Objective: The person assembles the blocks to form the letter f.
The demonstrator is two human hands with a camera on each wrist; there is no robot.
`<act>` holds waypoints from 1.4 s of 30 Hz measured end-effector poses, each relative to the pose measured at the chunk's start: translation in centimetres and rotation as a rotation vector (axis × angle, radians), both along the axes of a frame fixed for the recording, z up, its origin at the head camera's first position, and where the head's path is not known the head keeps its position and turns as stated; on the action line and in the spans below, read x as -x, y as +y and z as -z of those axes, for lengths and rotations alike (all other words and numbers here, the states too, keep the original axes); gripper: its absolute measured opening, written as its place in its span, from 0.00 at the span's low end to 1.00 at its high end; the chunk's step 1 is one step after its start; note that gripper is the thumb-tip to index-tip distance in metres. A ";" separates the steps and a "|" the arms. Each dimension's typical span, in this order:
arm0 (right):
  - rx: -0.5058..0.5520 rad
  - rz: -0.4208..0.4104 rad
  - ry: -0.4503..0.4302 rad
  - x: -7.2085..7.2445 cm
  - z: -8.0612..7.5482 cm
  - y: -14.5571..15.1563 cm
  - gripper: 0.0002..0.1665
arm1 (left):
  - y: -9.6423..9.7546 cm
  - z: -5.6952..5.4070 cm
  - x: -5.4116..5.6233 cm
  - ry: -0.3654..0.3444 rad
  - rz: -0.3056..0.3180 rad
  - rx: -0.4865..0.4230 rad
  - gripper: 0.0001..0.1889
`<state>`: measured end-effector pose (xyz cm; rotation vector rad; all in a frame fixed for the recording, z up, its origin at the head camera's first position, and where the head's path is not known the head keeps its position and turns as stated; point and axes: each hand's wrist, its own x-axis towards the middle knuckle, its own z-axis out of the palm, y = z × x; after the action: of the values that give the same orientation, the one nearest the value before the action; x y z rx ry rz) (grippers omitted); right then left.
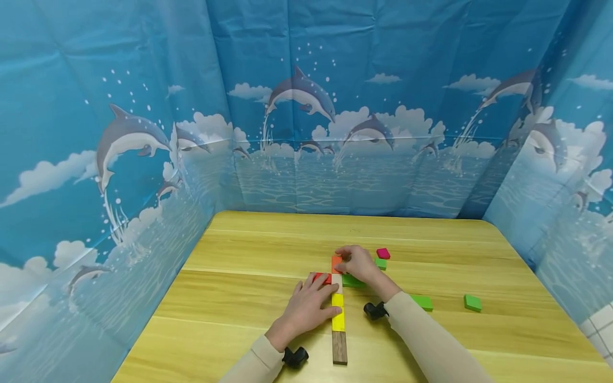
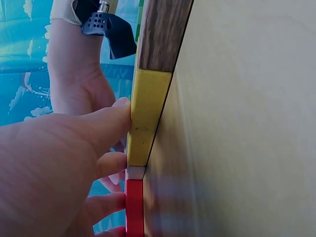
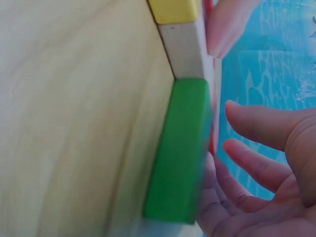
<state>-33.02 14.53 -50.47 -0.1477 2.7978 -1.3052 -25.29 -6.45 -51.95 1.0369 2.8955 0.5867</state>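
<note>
A row of blocks lies flat on the table: a dark brown block [image 1: 339, 348], yellow blocks [image 1: 338, 321], a whitish block [image 1: 337, 282] and an orange block [image 1: 336, 264] at the far end. Beside the whitish block, a red block [image 1: 325, 279] is on the left and a green block [image 3: 180, 153] on the right. My left hand [image 1: 311, 306] is spread over the row, thumb on yellow, other fingertips touching the whitish and red blocks. Over the orange block is my right hand [image 1: 360, 264], loosely bent, with a gap between thumb and index finger in the right wrist view.
To the right lie a long green block [image 1: 422, 302] and a small green block [image 1: 472, 303]. Beyond the right hand are another small green block [image 1: 381, 263] and a magenta block [image 1: 383, 253]. A dolphin-print curtain [image 1: 306, 175] surrounds the wooden table [image 1: 230, 298].
</note>
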 end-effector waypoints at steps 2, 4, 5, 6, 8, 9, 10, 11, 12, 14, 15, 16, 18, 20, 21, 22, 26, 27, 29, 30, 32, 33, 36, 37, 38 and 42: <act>0.014 0.005 0.000 -0.2 -0.3 0.4 0.25 | 0.1 0.0 0.0 0.000 0.000 0.006 0.30; 0.024 0.004 0.000 -0.5 -0.7 0.8 0.25 | 0.1 0.0 0.0 0.003 0.000 0.009 0.31; 0.023 0.002 0.004 -0.7 -0.9 1.1 0.25 | 0.1 0.0 0.0 0.005 0.000 0.010 0.31; 0.025 -0.004 0.008 -0.9 -1.2 1.4 0.24 | 0.1 0.0 0.0 0.004 -0.001 0.011 0.31; 0.016 -0.024 0.021 -1.2 -1.7 1.9 0.24 | 0.1 0.0 0.0 0.005 -0.004 0.011 0.30; 0.008 -0.033 0.027 -1.4 -1.9 2.1 0.24 | 0.1 0.0 0.0 0.005 -0.005 0.011 0.30; -0.005 -0.037 0.034 -1.6 -2.1 2.4 0.23 | 0.1 0.0 0.0 0.004 -0.006 0.010 0.30; -0.015 -0.044 0.043 -1.8 -2.3 2.6 0.23 | 0.1 0.0 0.0 0.002 -0.007 0.011 0.30; -0.025 -0.045 0.047 -2.0 -2.5 2.8 0.23 | 0.1 0.0 0.0 0.001 -0.008 0.012 0.30; -0.050 -0.049 0.059 -2.4 -2.9 3.3 0.22 | 0.1 0.1 0.0 0.000 -0.011 0.014 0.30; -0.062 -0.052 0.070 -2.5 -3.1 3.5 0.21 | 0.1 0.1 0.0 0.000 -0.013 0.016 0.30; -0.076 -0.058 0.081 -2.7 -3.3 3.8 0.21 | 0.1 0.1 0.0 -0.002 -0.015 0.017 0.30; -0.103 -0.073 0.103 -3.0 -3.5 4.4 0.20 | 0.1 0.1 0.0 -0.001 -0.019 0.024 0.30; -0.128 -0.089 0.128 -3.4 -3.7 5.0 0.19 | 0.1 0.0 0.1 -0.002 -0.022 0.027 0.30; -0.142 -0.093 0.136 -3.5 -3.8 5.3 0.19 | 0.1 0.0 0.1 -0.003 -0.024 0.029 0.30; -0.156 -0.101 0.145 -3.8 -3.9 5.7 0.19 | 0.1 0.0 0.1 -0.004 -0.026 0.030 0.31; -0.198 -0.113 0.170 -4.8 -4.3 6.9 0.19 | 0.1 -0.1 0.0 -0.009 -0.029 0.023 0.31; -0.208 -0.115 0.174 -5.1 -4.4 7.3 0.19 | 0.1 -0.1 0.0 -0.008 -0.029 0.021 0.31; -0.221 -0.118 0.181 -5.7 -4.5 7.9 0.18 | 0.1 -0.2 -0.1 -0.005 -0.026 0.011 0.30; -0.229 -0.119 0.184 -6.0 -4.5 8.2 0.18 | 0.1 -0.2 -0.1 -0.004 -0.026 0.012 0.30; -0.238 -0.132 0.191 -6.5 -4.5 9.0 0.18 | 0.1 -0.2 -0.1 -0.001 -0.025 0.007 0.30; -0.241 -0.134 0.195 -6.8 -4.5 9.4 0.18 | 0.1 -0.2 -0.2 0.000 -0.025 0.009 0.30; -0.256 -0.142 0.202 -7.6 -4.3 10.6 0.19 | 0.1 0.0 -0.1 -0.003 -0.024 0.017 0.30; -0.259 -0.146 0.203 -7.9 -4.3 11.1 0.19 | 0.1 0.0 -0.1 -0.003 -0.023 0.017 0.30; -0.266 -0.148 0.205 -8.2 -4.2 11.5 0.19 | 0.1 0.0 -0.1 -0.004 -0.023 0.022 0.30; -0.291 -0.159 0.212 -9.0 -4.0 13.2 0.19 | 0.1 0.1 0.0 -0.010 -0.024 0.026 0.31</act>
<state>-24.00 27.72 -46.42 -0.5092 3.0345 -0.8846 -25.29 -6.36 -52.05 0.9942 2.9028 0.5527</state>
